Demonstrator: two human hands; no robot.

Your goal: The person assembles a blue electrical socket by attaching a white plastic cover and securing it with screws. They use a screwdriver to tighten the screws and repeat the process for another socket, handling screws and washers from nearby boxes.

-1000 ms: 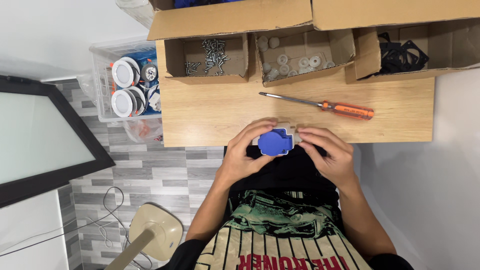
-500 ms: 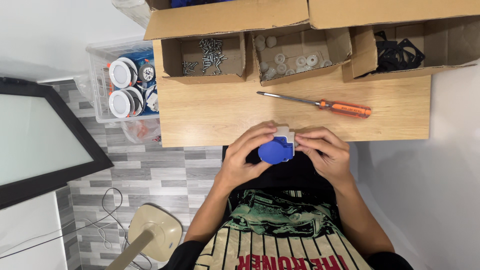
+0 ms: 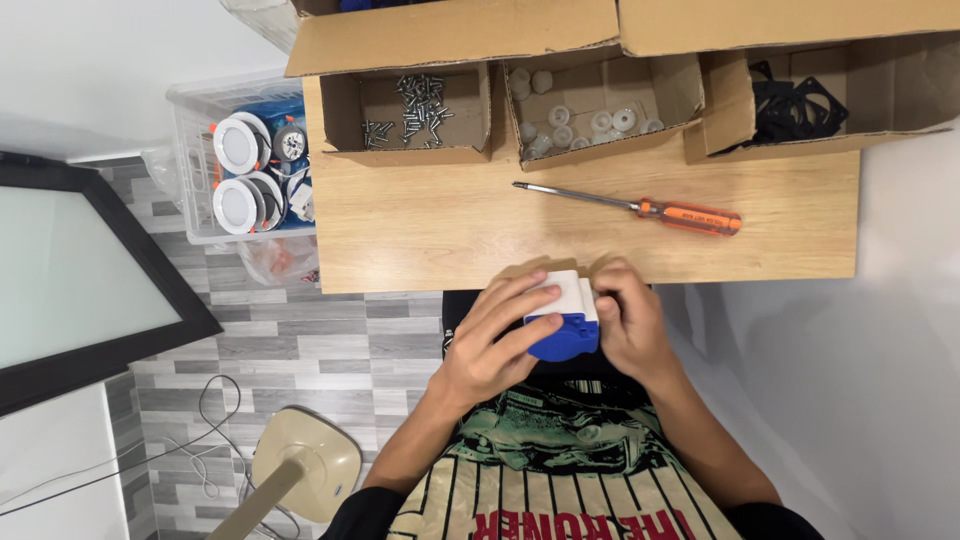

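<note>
both hands, left (image 3: 490,345) & right (image 3: 630,325), stay clamped on the blue-white part (image 3: 563,318) at the table (image 3: 420,240) edge, now turned white-side up vs a sec ago; screwdriver (image 3: 640,207) untouched.

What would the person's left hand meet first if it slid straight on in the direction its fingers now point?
The left hand points up and right across the blue and white plastic part it holds. Beyond that, probably the right hand's fingers, then the orange-handled screwdriver on the wooden table; depth is unclear.
</note>
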